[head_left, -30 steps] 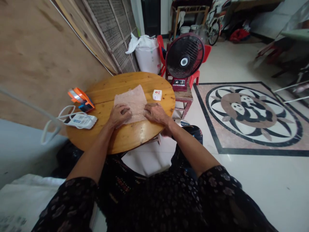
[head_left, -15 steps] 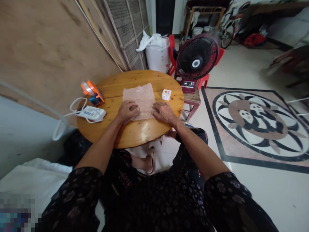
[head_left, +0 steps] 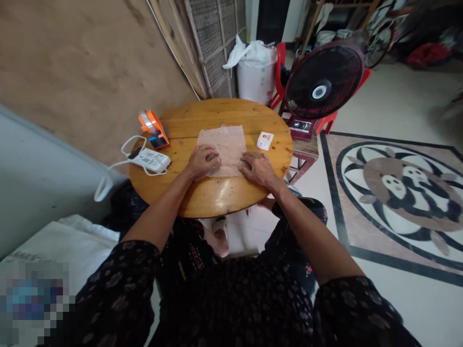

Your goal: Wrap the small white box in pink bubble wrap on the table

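From where I stand, a translucent sheet [head_left: 227,142] lies flat on the round wooden tabletop [head_left: 217,200]. The left hand [head_left: 203,162] rests curled on its left edge, the right hand [head_left: 258,167] on its right; I can't tell whether either grip pinches it. A small white box [head_left: 265,140] sits near the right hand.
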{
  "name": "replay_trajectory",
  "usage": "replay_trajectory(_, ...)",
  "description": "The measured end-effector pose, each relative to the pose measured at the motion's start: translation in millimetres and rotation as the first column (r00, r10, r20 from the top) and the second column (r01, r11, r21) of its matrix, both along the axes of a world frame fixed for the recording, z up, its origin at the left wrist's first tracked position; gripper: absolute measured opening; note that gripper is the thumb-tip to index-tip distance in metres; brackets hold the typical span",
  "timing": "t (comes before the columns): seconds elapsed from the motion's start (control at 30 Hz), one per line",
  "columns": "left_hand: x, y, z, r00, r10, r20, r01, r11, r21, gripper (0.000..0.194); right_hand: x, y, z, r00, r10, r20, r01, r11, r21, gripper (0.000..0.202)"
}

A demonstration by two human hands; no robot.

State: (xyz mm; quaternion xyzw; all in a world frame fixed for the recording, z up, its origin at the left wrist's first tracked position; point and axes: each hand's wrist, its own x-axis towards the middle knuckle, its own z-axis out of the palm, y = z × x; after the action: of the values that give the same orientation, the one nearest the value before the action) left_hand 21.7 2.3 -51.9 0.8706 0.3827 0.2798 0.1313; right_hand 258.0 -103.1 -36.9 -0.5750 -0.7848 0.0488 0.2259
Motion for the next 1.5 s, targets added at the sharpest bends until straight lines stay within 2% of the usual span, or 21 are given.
replay_trajectory(0.47,0,1,0.5,0.999,-0.034,-0.021,0.035,0.999,0.017,0.03,2,1,1.9,1.0,-0.003,0.003,0.003,0.999,0.044,0.028)
replay_trajectory(0.63,0,-2,1.5,0.999,-0.02,-0.039,0.02,1.0,0.012,0.031,1,0,4.5,1.0,-0.013,-0.009,0.014,0.999,0.032,0.027)
replay_trajectory(0.93,2,-11,6.3,0.999,0.013,-0.053,-0.011,1.0,0.02,0.031,2,-4,6.1,0.997,-0.079,-0.02,0.08,0.993,0.086,0.022)
replay_trajectory(1.1,-1,-6,7.9,0.999,-0.015,-0.044,0.015,1.0,-0.003,0.03,1,-7,7.7,0.995,-0.103,-0.004,0.103,0.992,0.079,0.021)
replay_trajectory(1.2,-2,0,14.3,0.998,-0.043,-0.044,0.043,0.999,-0.011,0.028,1,-6,5.6,0.993,-0.118,-0.002,0.118,0.989,0.084,0.018)
replay_trajectory(1.37,5,7,25.5,0.995,-0.065,-0.071,0.067,0.997,0.026,0.034,3,-3,2.3,0.993,-0.111,-0.046,0.115,0.989,0.092,0.019)
replay_trajectory(1.5,13,10,20.2,0.989,-0.063,-0.136,0.061,0.998,-0.022,0.047,4,-1,1.0,0.989,-0.116,-0.094,0.125,0.988,0.096,0.019)
